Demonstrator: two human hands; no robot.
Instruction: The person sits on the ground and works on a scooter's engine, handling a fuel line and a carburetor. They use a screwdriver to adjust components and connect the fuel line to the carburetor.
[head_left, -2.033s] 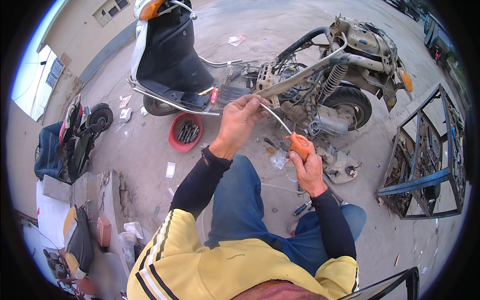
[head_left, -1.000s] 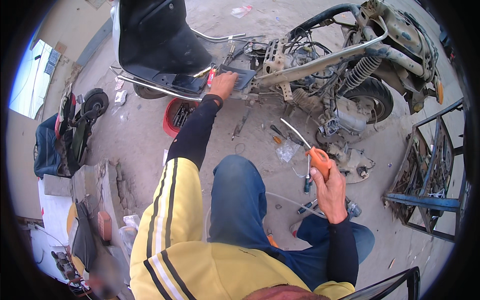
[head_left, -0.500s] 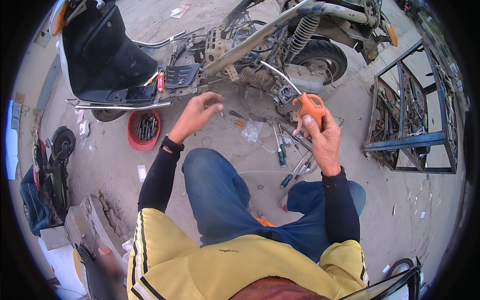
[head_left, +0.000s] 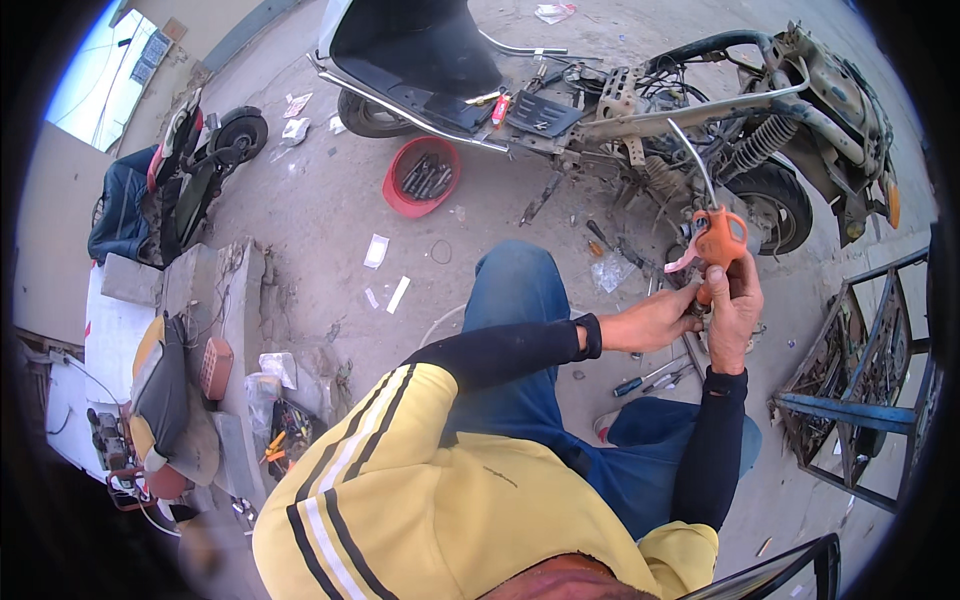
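Observation:
My right hand [head_left: 737, 318] is closed around the lower handle of an orange air blow gun [head_left: 718, 240], held upright. Its long, bent metal nozzle [head_left: 692, 155] points up toward the motor scooter [head_left: 640, 130], and a pink trigger [head_left: 683, 261] sticks out on its left side. Fingers curled, my left hand [head_left: 650, 322] grips the bottom end of the blow gun just below the right-hand fingers; the exact grip is partly hidden. Beyond the hands stands the scooter, stripped of panels, its engine and rear shock exposed.
A red helmet-shaped container [head_left: 408, 200] holds dark metal sockets. Screwdrivers [head_left: 640, 382] and a clear plastic bag [head_left: 610, 272] lie on the ground. A blue metal frame [head_left: 845, 405] with scrap stands at right. At left are concrete blocks [head_left: 190, 290] and another scooter [head_left: 190, 180].
My left hand has come across from the left and closed on the blow gun's lower end. The view has swung left, and the scooter now sits further right.

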